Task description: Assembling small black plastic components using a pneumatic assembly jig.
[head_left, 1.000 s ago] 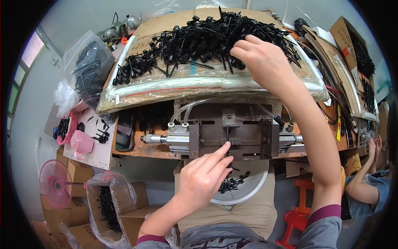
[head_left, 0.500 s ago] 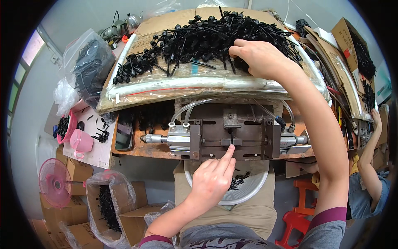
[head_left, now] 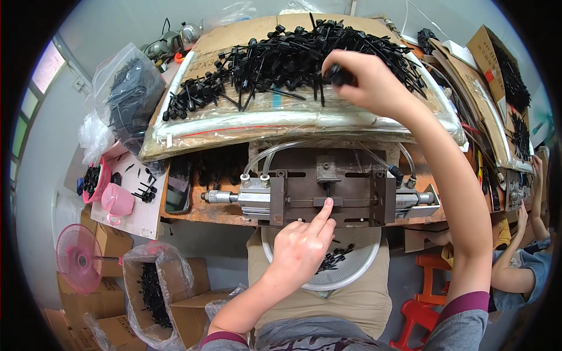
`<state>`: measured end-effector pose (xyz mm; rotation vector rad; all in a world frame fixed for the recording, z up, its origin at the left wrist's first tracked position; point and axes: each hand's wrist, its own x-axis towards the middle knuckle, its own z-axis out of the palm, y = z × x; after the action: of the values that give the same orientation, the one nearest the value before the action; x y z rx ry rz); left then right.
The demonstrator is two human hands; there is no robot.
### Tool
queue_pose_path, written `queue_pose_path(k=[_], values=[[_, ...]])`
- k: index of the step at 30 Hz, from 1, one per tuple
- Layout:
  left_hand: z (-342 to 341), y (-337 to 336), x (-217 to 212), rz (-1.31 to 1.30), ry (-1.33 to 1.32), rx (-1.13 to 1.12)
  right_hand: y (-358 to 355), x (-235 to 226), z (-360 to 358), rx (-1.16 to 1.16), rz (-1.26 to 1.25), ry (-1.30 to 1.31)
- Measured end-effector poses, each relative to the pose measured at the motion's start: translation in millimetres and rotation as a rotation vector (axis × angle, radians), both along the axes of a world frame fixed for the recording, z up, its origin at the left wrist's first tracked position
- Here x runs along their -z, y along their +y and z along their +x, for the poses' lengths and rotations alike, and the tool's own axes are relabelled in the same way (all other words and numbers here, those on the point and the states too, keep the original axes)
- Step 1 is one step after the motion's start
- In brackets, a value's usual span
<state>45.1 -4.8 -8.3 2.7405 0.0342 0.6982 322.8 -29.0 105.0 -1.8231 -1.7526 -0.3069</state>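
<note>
With the dark grey metal fixture (head_left: 304, 158) as the clock's centre, the person's left hand (head_left: 301, 245) comes in from 7 o'clock, its index finger stretched out and the tip on the small dark metal block (head_left: 319, 202) in the middle. Its other fingers are partly bent; whether they hold anything underneath is hidden. A slim black shape lies just beyond that fingertip toward 12 o'clock, too small to make out.

The right hand (head_left: 366, 76) is between 12 and 1 o'clock, thumb and fingers closed on a black plastic part (head_left: 338, 75); it is blurred, so whether it is one piece or several cannot be told. Behind it, the heap of black, thin-stemmed plastic pieces (head_left: 263, 64) spreads from 11 to 1 o'clock on a plastic-wrapped cardboard tray with a white rim (head_left: 234, 120).

Silver metal cylinders sit at 9 (head_left: 254, 202) and 3 o'clock (head_left: 413, 202) of the fixture, which stands on an orange-brown wooden table (head_left: 222, 215). A white round mesh basket (head_left: 362, 266) at 6 o'clock holds more black pieces. A pink plastic mug (head_left: 117, 200) is at 9 o'clock, a red plastic stool (head_left: 418, 316) near 5.
</note>
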Motion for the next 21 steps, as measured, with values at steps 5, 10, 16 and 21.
queue_pose_path(k=[5,10,16,21], values=[[1,1,0,-0.01,0.008,0.008,-13,-15,4,0.144,0.221,0.947],[-1,-1,-2,-0.004,0.018,-0.008,-27,-16,12,0.092,0.338,1.245],[-1,-1,-2,-0.03,-0.001,0.018,-41,-20,-6,-0.028,0.476,1.261],[-19,-7,-24,-0.574,-0.023,0.108,-57,-6,-89,0.006,0.591,0.825]])
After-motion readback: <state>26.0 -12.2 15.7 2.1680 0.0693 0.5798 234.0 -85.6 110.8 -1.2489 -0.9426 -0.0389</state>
